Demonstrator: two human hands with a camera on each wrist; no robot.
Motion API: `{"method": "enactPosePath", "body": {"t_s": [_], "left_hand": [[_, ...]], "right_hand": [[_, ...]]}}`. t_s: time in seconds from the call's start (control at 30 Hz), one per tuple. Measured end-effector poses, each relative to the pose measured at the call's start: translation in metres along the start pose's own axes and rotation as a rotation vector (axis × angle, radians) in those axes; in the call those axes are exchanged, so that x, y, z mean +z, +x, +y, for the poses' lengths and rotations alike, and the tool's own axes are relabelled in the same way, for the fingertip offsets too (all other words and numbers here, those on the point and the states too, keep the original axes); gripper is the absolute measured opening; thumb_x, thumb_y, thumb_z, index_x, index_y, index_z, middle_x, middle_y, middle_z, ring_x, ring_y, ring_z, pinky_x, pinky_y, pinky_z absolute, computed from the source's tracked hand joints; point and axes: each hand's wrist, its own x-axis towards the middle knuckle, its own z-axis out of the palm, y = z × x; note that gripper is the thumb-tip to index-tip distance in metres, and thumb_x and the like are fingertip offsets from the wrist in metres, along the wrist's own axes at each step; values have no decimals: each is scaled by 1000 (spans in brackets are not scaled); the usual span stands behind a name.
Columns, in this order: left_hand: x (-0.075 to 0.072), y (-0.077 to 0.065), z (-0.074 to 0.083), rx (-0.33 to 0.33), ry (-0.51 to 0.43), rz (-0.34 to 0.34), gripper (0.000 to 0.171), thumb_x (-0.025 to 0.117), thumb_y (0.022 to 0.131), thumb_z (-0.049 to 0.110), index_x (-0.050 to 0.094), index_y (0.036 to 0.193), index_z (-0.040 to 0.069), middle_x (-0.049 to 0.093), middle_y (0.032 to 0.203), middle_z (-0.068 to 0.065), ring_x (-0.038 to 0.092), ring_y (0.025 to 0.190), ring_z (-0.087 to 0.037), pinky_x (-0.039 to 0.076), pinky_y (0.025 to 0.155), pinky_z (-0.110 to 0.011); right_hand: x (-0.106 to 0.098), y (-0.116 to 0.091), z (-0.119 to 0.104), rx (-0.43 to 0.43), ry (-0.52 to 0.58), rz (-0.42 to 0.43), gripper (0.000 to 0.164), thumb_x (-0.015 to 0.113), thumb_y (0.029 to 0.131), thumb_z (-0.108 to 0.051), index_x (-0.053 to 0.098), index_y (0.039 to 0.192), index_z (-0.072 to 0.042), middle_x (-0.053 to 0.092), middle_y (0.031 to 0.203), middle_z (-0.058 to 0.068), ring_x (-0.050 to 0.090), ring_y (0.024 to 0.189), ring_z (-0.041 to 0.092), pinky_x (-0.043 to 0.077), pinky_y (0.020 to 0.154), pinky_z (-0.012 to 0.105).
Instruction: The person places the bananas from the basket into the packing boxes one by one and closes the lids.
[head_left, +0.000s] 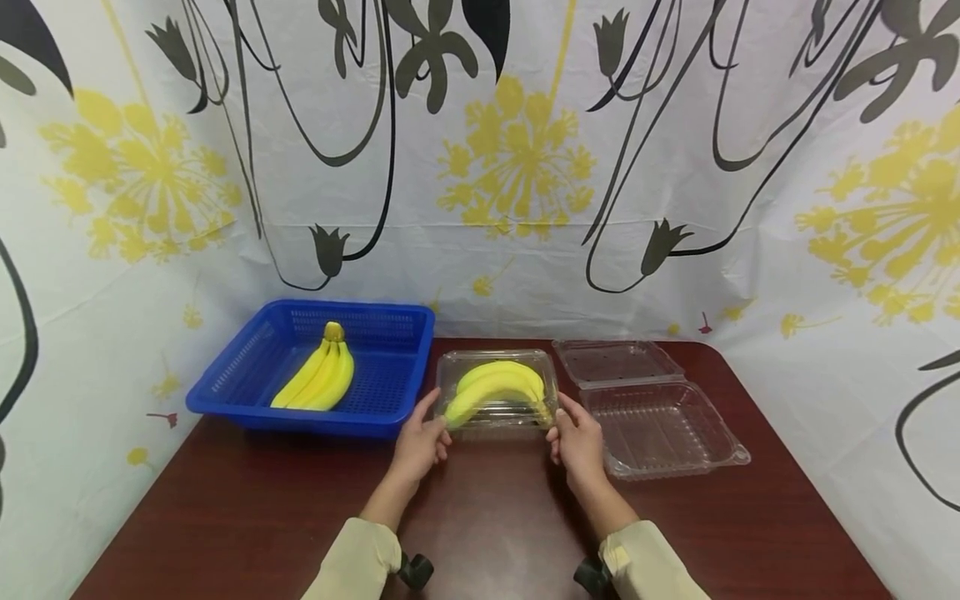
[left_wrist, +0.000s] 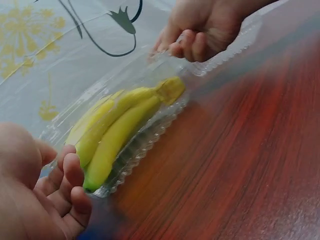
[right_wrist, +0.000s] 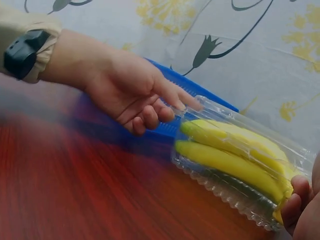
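Note:
A lidded clear plastic box [head_left: 459, 363] holds a bunch of yellow bananas [head_left: 491, 390], their tips greenish at the left and the stem at the right. My left hand [head_left: 417, 448] grips the box's near left corner between thumb and fingers. At the opposite side, my right hand [head_left: 582, 450] holds the near right corner the same way. The lid lies down over the fruit, as the right wrist view shows the box [right_wrist: 225, 197] closed, its ribbed side facing the table. In the left wrist view the stem [left_wrist: 171, 90] points toward the right hand.
To the left stands a blue plastic basket [head_left: 408, 367] with another banana bunch [head_left: 318, 375] in it. An open, vacant clear box [head_left: 667, 429] lies at the right, its lid [head_left: 618, 362] folded back. Patterned cloth [head_left: 480, 275] hangs behind the dark red table [head_left: 480, 500].

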Motion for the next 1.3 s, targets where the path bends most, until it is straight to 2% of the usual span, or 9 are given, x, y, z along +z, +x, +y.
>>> {"method": "enactPosePath", "body": {"t_s": [0.17, 0.33, 0.57, 0.73, 0.87, 1.0, 1.1, 1.23, 1.3], "left_hand": [[4, -1, 1, 21, 9, 80, 46, 49, 101, 15, 44, 146, 18, 62, 71, -8, 55, 51, -15, 41, 46, -24], [6, -2, 2, 20, 0, 112, 43, 47, 103, 16, 45, 145, 17, 69, 87, -15, 61, 59, -16, 44, 50, -25], [8, -3, 4, 43, -23, 105, 47, 50, 100, 10, 44, 146, 16, 69, 105, -17, 66, 79, -28, 53, 61, -30], [9, -6, 6, 53, -46, 70, 52, 56, 98, 13, 42, 148, 15, 66, 114, -20, 66, 87, -29, 54, 65, -32], [9, -10, 10, 103, -23, 10, 54, 57, 97, 11, 41, 149, 12, 65, 115, -23, 66, 90, -33, 54, 66, -33], [5, -13, 17, 211, 55, -95, 56, 57, 95, 4, 39, 148, 6, 62, 117, -27, 63, 95, -42, 55, 70, -44], [0, -26, 41, 277, 142, -164, 57, 58, 93, -1, 41, 147, 4, 61, 119, -27, 63, 95, -42, 53, 74, -52], [-9, -33, 61, 363, 239, -199, 58, 60, 92, -1, 42, 147, 8, 61, 121, -19, 65, 95, -31, 54, 77, -45], [-17, -27, 60, 406, 265, -195, 60, 62, 93, 1, 42, 148, 13, 61, 123, -14, 65, 97, -27, 53, 78, -39]], "right_hand": [[7, 2, -4, 37, 133, 5, 37, 42, 103, -10, 51, 138, -3, 55, 56, 3, 47, 39, 8, 41, 37, 22], [10, 1, -7, 85, 206, -3, 37, 39, 105, -10, 48, 140, -3, 59, 66, 5, 53, 47, 10, 46, 42, 23], [12, -2, -10, 101, 265, -8, 39, 44, 103, -11, 46, 142, -5, 65, 86, 12, 64, 61, 14, 52, 49, 28], [13, -5, -12, 82, 288, -24, 42, 47, 101, -8, 43, 144, -5, 65, 94, 15, 66, 66, 16, 54, 52, 30], [12, -8, -15, 34, 237, -52, 43, 48, 100, -6, 44, 143, -2, 66, 93, 10, 67, 69, 16, 55, 55, 30], [9, -13, -20, -45, 122, -108, 39, 51, 100, -6, 50, 138, 2, 67, 97, 14, 68, 74, 20, 56, 61, 33], [5, -16, -24, -114, 22, -152, 37, 55, 99, -9, 54, 135, 2, 66, 104, 20, 68, 80, 27, 57, 66, 35], [-3, -19, -28, -252, -100, -182, 37, 59, 98, -11, 56, 133, 0, 65, 107, 19, 68, 87, 33, 57, 70, 39], [-8, -19, -28, -338, -154, -182, 36, 61, 97, -11, 58, 131, -2, 66, 106, 17, 68, 87, 31, 57, 70, 40]]}}
